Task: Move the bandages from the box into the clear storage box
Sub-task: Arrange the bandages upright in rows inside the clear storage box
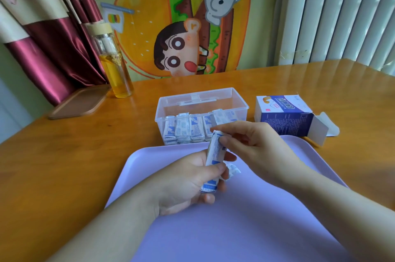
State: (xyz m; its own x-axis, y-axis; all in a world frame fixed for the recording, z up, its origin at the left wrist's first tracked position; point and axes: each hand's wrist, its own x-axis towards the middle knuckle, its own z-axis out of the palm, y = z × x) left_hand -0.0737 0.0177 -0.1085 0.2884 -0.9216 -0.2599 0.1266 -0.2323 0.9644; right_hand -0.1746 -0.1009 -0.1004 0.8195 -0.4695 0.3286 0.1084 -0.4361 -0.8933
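A stack of white-and-blue wrapped bandages [214, 159] stands on end over the lilac tray [245, 219]. My left hand [188, 184] grips its lower part, thumb across the front. My right hand [252, 144] pinches the stack's top end between thumb and fingers. Just behind, the clear storage box [201, 101] sits open with several bandages [183, 129] standing in a row along its front wall. The blue-and-white bandage box [286, 116] lies on its side to the right, end flap open toward me.
A glass bottle of yellow liquid [115, 65] stands at the back left beside a brown wooden lid [79, 101]. A cartoon cloth hangs behind the wooden table [64, 154]. A curtain is at the left, a radiator at the right.
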